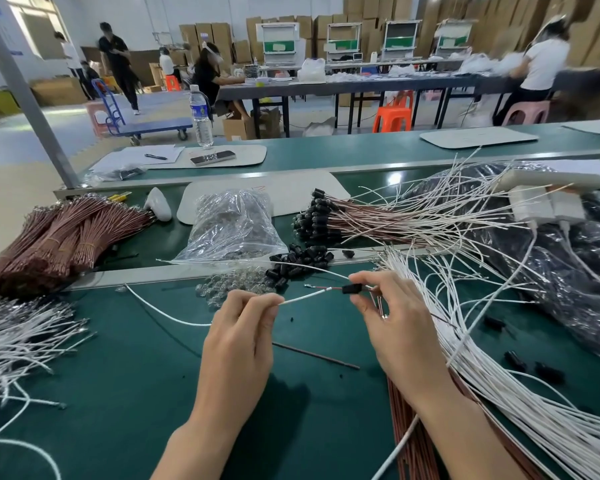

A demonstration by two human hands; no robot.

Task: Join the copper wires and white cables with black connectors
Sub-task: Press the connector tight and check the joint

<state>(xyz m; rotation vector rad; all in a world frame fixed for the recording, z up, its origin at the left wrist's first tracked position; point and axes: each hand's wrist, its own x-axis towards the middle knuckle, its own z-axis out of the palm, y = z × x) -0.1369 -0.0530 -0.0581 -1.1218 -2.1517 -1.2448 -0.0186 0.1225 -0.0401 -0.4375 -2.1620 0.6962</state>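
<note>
The left hand (243, 327) and right hand (395, 323) are raised just above the green surface (153, 393), close together near the middle of the view. The left hand's thumb and forefinger are pressed together, pinching a white cable (302, 297) near its end. The rest of that cable trails away to the left across the surface. The right hand's thumb and forefinger pinch a black connector (351, 289) from above and below, and its other fingers are curled loosely beneath. The white cable runs up from the left fingers (271, 301) to the connector's left end. Whether it is seated inside cannot be told. A thin copper wire (317, 288) with a metal tip sticks out on the same side, just above the cable.

Just beyond the hands lie a heap of loose connectors (298, 261) and a clear plastic bag (232, 226). Tied bundles of copper wires (59, 237) lie at the far left, with loose white cables (14, 334) nearer the person on that side. More white cables fan out along the right edge (499, 375). Wires already fitted with black connectors (361, 220) are piled behind the heap. A single copper wire (316, 356) lies flat between the two wrists.
</note>
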